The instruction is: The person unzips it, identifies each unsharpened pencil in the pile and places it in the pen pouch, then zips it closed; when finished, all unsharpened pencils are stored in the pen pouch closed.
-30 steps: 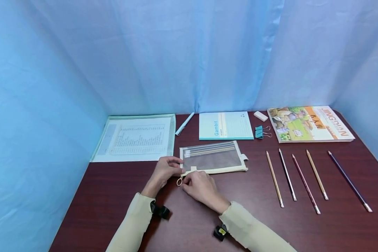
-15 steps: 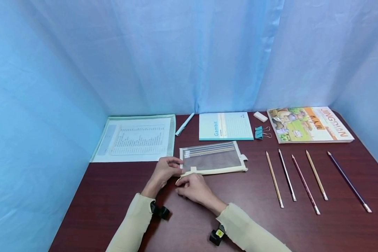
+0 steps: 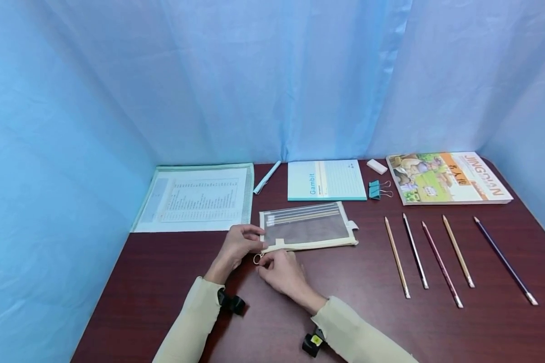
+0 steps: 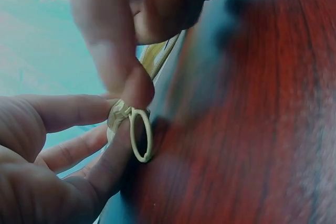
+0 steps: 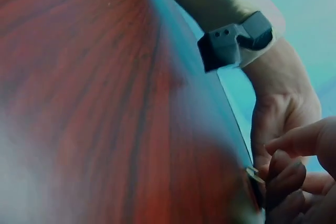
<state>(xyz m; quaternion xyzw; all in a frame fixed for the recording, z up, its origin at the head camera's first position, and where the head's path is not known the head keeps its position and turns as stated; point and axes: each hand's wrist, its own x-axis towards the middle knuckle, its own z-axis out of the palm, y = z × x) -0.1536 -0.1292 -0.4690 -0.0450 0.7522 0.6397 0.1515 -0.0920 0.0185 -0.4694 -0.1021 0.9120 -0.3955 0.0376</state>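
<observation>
A see-through mesh pencil case (image 3: pixel 309 229) with cream edging lies flat, several pencils inside along its far side. My left hand (image 3: pixel 238 246) pinches its near left corner between thumb and fingers. At that corner is the zipper pull, whose cream ring (image 4: pixel 140 136) hangs down in the left wrist view. My right hand (image 3: pixel 283 272) is beside it, thumb and forefinger drawn together at the zipper pull, just above the ring. In the right wrist view the right hand's fingers (image 5: pixel 286 177) partly hide the corner and the left hand's fingertips.
Several loose pencils (image 3: pixel 441 263) lie apart at the right. Along the back are a document folder (image 3: pixel 195 199), a pen (image 3: pixel 267 177), a notebook (image 3: pixel 326 181), an eraser (image 3: pixel 377 167), a teal binder clip (image 3: pixel 375 190) and a book (image 3: pixel 447 179). Blue curtains (image 3: pixel 272 80) enclose the table.
My right hand has shifted slightly left, to the zipper pull. The ring was mostly covered half a second ago and shows again now. My left hand keeps its place on the corner.
</observation>
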